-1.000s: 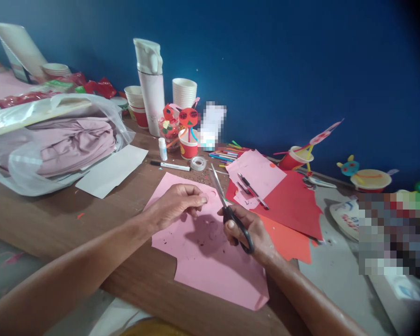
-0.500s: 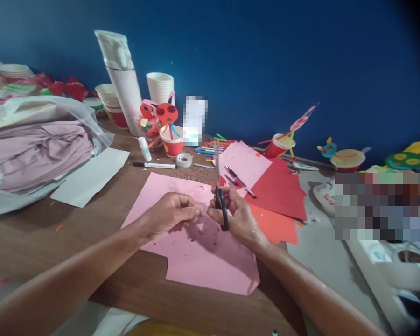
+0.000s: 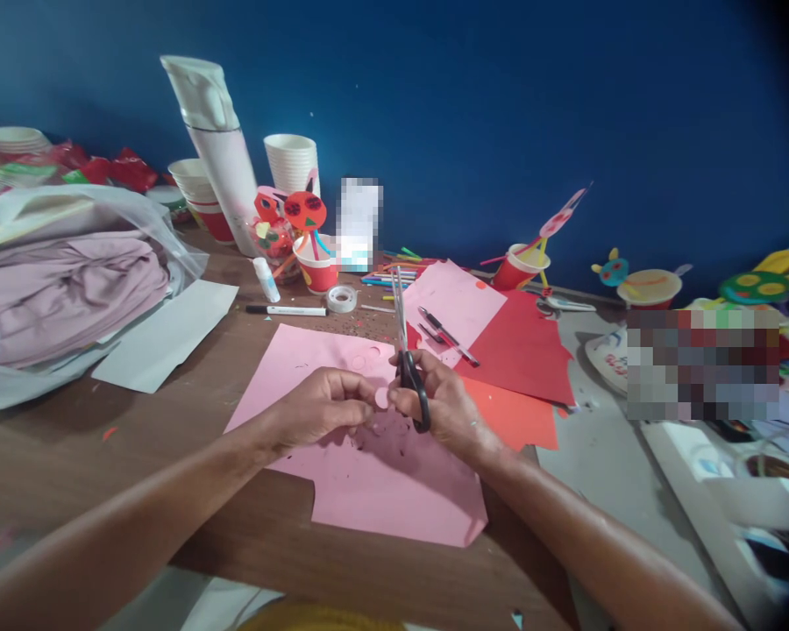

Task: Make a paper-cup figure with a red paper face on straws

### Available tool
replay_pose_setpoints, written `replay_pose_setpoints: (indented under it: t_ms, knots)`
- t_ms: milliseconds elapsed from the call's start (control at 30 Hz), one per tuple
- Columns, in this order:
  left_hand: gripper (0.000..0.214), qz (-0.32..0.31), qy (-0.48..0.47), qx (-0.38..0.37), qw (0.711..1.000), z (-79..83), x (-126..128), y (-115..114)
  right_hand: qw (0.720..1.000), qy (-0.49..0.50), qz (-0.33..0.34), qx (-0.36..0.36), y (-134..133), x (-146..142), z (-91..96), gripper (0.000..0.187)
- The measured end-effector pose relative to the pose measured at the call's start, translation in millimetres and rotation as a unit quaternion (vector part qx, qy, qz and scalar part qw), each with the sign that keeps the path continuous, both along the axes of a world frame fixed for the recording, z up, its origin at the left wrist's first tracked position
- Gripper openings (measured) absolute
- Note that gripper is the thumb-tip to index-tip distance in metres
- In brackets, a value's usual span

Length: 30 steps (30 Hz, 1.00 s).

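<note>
My left hand (image 3: 325,405) is closed in a pinch on a small round pink paper piece (image 3: 382,398), held over a large pink paper sheet (image 3: 368,464) on the wooden table (image 3: 171,421). My right hand (image 3: 444,405) grips black-handled scissors (image 3: 408,364), blades pointing up and away. Its fingertips also touch the small pink piece, so both hands meet in the middle. Tiny paper scraps lie on the pink sheet under the hands.
Red and orange paper sheets (image 3: 519,350) and a smaller pink sheet (image 3: 457,302) with pens lie to the right. Tape roll (image 3: 341,299), marker (image 3: 286,310), glue (image 3: 263,279), paper cups (image 3: 291,162), a white flask (image 3: 220,149) and cup crafts stand behind. A plastic bag of cloth (image 3: 66,280) sits at left.
My right hand with the scissors has moved in toward my left hand, and the blades have swung upright. The hands now meet on the small pink piece. The view has shifted right.
</note>
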<state>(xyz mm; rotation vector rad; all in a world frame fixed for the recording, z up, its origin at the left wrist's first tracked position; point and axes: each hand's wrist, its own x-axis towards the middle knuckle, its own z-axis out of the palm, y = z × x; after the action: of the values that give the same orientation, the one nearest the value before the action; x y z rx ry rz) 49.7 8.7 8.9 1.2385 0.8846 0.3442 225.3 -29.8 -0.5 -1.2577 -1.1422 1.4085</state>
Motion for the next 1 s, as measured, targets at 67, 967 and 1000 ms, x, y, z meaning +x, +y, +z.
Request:
replay_pose_setpoints:
  t_ms: [67, 967, 1000]
  knots:
    - [0.012, 0.024, -0.012, -0.011, 1.0, 0.7, -0.3, 1.8, 1.0, 0.013, -0.009, -0.006, 1.0, 1.0, 0.6, 0.039]
    - [0.016, 0.016, 0.17, 0.223, 0.96, 27.8, -39.6, 30.0, 0.994, -0.065, -0.081, 0.031, 10.0, 13.5, -22.6, 0.035]
    - [0.017, -0.001, 0.192, 0.224, 0.956, 27.7, -40.4, 28.9, 0.995, -0.046, -0.086, 0.031, 10.7, 13.7, -23.7, 0.034]
